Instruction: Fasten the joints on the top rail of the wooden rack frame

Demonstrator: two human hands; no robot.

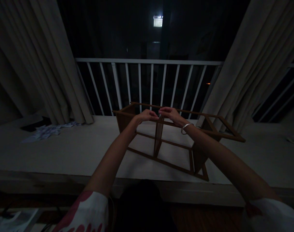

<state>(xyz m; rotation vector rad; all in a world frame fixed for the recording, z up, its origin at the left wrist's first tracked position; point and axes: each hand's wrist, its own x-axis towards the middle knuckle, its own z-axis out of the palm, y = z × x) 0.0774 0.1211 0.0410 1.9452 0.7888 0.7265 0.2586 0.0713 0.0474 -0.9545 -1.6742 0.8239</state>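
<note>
The brown, open-framed wooden rack (176, 166) lies on its side on the pale, flat window ledge (96, 148), presumably so its flat brown middle board (157, 140) meets the bare left hand (147, 115) and right hand (171, 115), whose grip, clamped or apart, cannot be told.

Dim overall, white glare (157, 22) in black window (108, 32), shadowy foreground
</note>
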